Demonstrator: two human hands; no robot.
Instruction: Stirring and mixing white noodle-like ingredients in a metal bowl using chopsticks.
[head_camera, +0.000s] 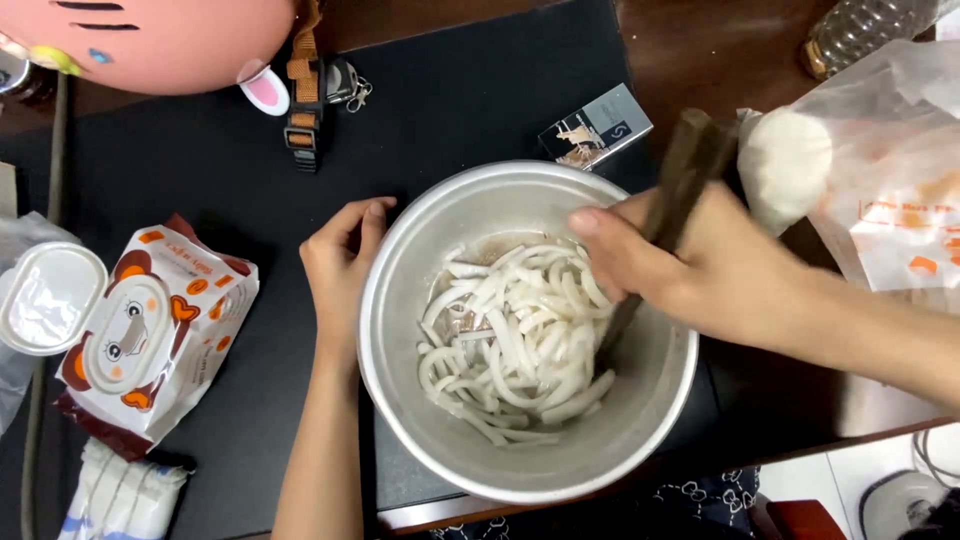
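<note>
2 bare hands work at a metal bowl (640, 420) on a dark mat on the table (720, 40); far left lies a wet-wipes pack (150, 335) with its lid flipped open, and next the left hand (340, 265) rests against the bowl's left rim, fingers (372, 215) loosely curled on the outside wall, gripping nothing else. Inside the bowl sit thick white noodles (515, 335), and over them the right hand (690, 260) has its fingers closed around dark chopsticks (670, 205) whose tips dip into the noodles, with a clear plastic bag (890, 150) further right.

L hand (340, 265): fingers curled, palm inward, forearm upright | R hand (690, 265): fingers clenched, forearm from right
</note>
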